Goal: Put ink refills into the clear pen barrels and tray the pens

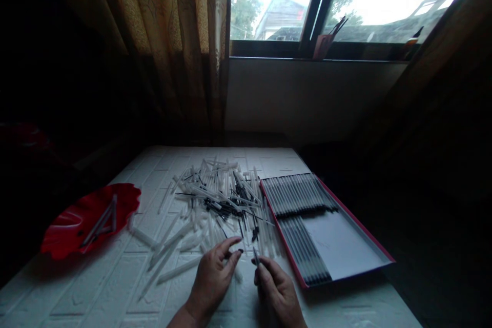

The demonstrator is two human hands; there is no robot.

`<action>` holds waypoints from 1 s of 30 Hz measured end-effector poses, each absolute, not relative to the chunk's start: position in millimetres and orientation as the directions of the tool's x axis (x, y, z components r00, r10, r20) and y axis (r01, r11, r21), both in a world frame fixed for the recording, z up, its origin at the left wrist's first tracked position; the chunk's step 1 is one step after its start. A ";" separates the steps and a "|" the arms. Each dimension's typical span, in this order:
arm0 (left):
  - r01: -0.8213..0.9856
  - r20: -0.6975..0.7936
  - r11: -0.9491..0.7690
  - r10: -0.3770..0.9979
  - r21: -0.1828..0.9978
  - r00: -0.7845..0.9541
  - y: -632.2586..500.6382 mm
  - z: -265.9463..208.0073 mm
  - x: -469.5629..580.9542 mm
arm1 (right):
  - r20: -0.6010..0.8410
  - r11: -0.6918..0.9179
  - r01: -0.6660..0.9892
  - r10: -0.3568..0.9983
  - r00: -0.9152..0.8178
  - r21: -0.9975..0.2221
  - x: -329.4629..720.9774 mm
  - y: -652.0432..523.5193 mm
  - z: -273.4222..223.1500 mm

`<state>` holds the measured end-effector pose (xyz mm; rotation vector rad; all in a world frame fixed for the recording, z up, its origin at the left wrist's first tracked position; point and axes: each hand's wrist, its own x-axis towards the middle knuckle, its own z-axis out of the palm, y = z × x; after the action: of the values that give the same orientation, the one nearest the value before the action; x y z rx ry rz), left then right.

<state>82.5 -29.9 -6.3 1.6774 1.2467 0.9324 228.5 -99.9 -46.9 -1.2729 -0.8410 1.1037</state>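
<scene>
My right hand (277, 286) is closed around a slim pen (256, 256), whose pointed grey end sticks up past the fingers; the rest is hidden in the palm. To its left, my left hand (215, 272) has thumb and index finger curved towards each other with a small gap, and nothing clear shows between them. Both hands are over the table's near side. Just beyond them spreads a loose pile of clear pen barrels (219, 179), mixed with black caps (221, 209) and thin dark refills (242, 228).
Right of the pile lies a red-edged shallow box (346, 246) holding two rows of pens (300, 195) with black ends. A red scalloped dish (63, 230) with a few barrels stands at left. The white brick-patterned table (100, 292) ends beyond the box.
</scene>
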 end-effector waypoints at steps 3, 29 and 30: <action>0.578 0.261 -0.349 0.937 0.737 0.233 -7.2 2.7 76.5 | -0.151 -0.063 -0.265 0.933 0.328 -0.962 227.1 -99.5 -48.4; 0.851 0.037 -0.474 0.877 0.226 0.479 94.3 23.8 69.2 | -0.100 -0.023 -0.297 0.964 0.245 -0.955 228.3 -96.3 -48.7; 0.845 0.042 -0.465 0.881 0.262 0.472 93.4 25.4 67.6 | -0.096 -0.021 -0.293 0.965 0.244 -0.956 228.3 -96.2 -48.9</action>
<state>67.6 93.4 25.4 2.5131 1.4955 0.2532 228.3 -96.2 -48.9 -1.1459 -0.7792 1.1841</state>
